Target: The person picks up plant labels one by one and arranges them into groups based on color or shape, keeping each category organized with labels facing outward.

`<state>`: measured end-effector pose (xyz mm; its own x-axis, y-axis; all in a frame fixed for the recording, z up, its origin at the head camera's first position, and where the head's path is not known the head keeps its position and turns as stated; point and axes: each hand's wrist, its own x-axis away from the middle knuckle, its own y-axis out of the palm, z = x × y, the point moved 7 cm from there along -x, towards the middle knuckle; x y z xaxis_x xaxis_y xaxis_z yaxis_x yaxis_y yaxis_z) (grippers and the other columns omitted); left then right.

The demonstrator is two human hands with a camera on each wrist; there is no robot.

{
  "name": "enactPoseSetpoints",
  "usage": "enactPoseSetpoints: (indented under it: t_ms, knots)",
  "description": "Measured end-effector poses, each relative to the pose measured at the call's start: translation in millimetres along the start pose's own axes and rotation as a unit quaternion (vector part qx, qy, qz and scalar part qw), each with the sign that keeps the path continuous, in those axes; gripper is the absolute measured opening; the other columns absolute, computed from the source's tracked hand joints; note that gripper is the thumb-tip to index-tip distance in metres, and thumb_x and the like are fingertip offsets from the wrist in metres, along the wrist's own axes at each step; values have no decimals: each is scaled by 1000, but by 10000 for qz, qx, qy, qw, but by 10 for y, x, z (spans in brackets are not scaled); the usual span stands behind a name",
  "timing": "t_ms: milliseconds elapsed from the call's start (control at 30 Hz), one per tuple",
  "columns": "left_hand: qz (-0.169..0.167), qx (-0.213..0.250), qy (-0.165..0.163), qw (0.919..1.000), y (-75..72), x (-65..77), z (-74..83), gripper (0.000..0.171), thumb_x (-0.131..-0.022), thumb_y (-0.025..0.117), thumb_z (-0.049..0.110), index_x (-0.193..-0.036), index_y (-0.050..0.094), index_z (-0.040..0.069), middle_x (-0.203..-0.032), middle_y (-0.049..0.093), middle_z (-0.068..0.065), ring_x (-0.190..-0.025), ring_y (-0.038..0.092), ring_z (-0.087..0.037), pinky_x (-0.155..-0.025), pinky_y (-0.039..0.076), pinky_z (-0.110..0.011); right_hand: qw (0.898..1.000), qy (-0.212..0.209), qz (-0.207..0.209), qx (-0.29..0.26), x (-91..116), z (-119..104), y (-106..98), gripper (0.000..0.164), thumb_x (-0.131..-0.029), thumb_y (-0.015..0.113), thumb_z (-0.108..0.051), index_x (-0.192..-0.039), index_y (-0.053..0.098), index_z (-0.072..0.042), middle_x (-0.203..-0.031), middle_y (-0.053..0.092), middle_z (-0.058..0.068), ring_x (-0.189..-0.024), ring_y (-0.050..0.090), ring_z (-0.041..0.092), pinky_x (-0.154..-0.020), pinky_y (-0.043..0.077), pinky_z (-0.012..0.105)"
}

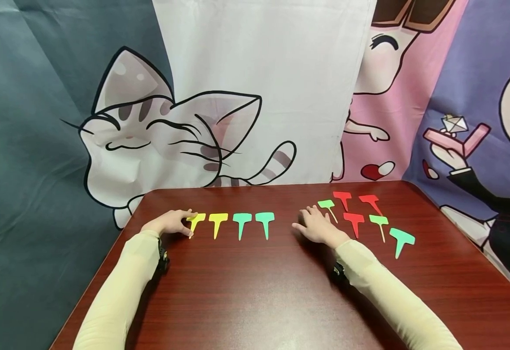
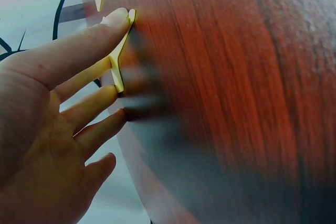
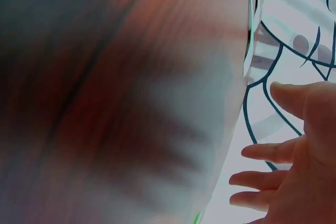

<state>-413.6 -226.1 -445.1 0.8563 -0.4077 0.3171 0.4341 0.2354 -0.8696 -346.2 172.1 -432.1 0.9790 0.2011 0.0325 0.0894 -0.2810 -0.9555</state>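
Note:
At the left end of a row of T-shaped plant labels, my left hand (image 1: 172,223) pinches a yellow plant label (image 1: 197,219). In the left wrist view the thumb (image 2: 116,18) is at the tip of its stem and the fingers reach its wide head. Beside it lie a second yellow label (image 1: 218,220) and two teal labels, one (image 1: 242,220) nearer and one (image 1: 265,219) farther right. My right hand (image 1: 317,226) holds nothing. Its fingers are spread over the table, close to a light green label (image 1: 326,204).
Right of the right hand lie scattered labels: three red ones, among them a red label (image 1: 353,220), another light green label (image 1: 379,220) and a teal label (image 1: 401,237). All rest on the dark red wooden table (image 1: 246,291). A cartoon-printed curtain (image 1: 263,48) hangs behind its far edge.

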Motion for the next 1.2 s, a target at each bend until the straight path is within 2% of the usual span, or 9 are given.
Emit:
enactPoseSetpoints:
  t_ms: [300, 567, 1200]
  knots:
    - [-4, 29, 0, 10000, 0, 19, 15, 77, -81, 75, 31, -146, 38, 12, -155, 25, -18, -140, 17, -46, -108, 25, -61, 9997, -119, 177, 78, 96, 192, -64, 63, -95, 52, -40, -138, 43, 5, -144, 37, 31, -138, 26, 46, -104, 22, 69]
    - [17, 25, 15, 10000, -13, 26, 27, 78, -80, 76, 31, -146, 39, 11, -154, 26, -18, -140, 18, -46, -108, 25, -61, 9996, -54, 267, 60, 199, 369, -89, 64, -95, 52, -41, -137, 43, 6, -144, 36, 32, -138, 24, 49, -102, 22, 71]
    - [37, 102, -12, 9999, 7, 1, 23, 77, -80, 75, 30, -146, 39, 11, -155, 24, -18, -141, 16, -46, -109, 23, -61, 9986, 383, 350, 71, 526, 929, -246, 62, -93, 54, -42, -133, 46, 6, -139, 38, 35, -133, 23, 57, -97, 19, 77]
